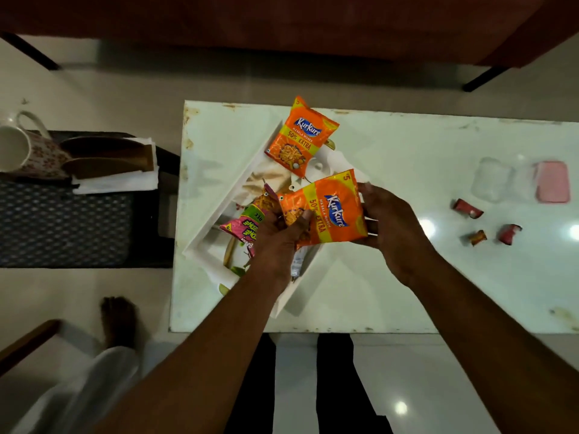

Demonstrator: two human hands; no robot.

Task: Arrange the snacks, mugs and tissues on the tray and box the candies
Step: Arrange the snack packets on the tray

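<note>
Left hand point(275, 236) and right hand point(391, 227) both clamp the orange snack packet point(332, 211) just over the white tray point(200, 242) on the tabletop point(407, 145), the left seemingly pinching a pink packet point(239, 228) too.

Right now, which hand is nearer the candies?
Right. The right hand holds the near orange packet by its right edge, left of the candies; the left hand is farther left, at that packet's other edge.
</note>
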